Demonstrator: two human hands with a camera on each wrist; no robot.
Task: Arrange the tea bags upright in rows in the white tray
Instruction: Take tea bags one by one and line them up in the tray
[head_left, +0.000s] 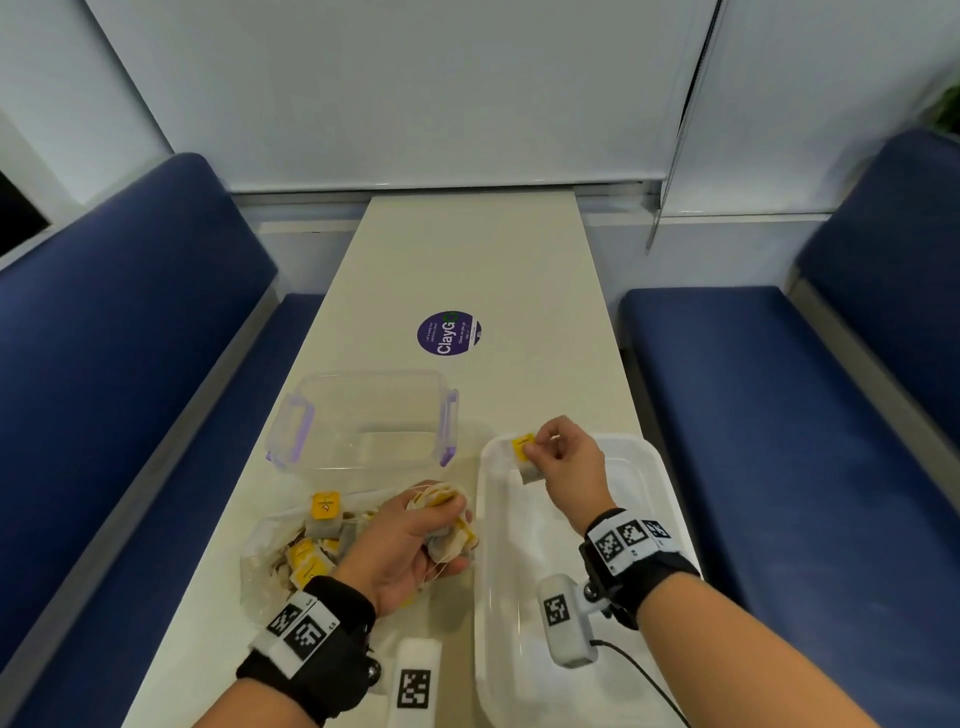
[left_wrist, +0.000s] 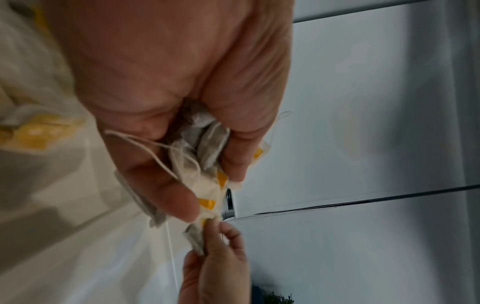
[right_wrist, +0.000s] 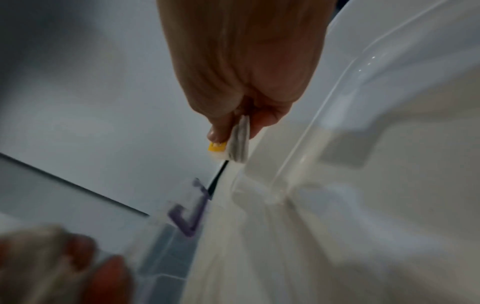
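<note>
My right hand (head_left: 558, 457) pinches one tea bag (head_left: 525, 460) with a yellow tag, holding it over the far left corner of the white tray (head_left: 639, 467). The same tea bag (right_wrist: 239, 144) shows between thumb and finger in the right wrist view. My left hand (head_left: 415, 540) grips a bunch of tea bags (head_left: 441, 506) with loose strings, just left of the tray. That bunch of tea bags (left_wrist: 205, 148) is clenched in the palm in the left wrist view. More tea bags (head_left: 317, 540) lie in a clear plastic bag (head_left: 260, 566) under my left wrist.
A clear plastic box (head_left: 363, 415) with purple clips stands beyond the left hand. A purple round sticker (head_left: 449, 332) is farther up the cream table (head_left: 493, 260). Blue benches (head_left: 114, 364) flank the table on both sides.
</note>
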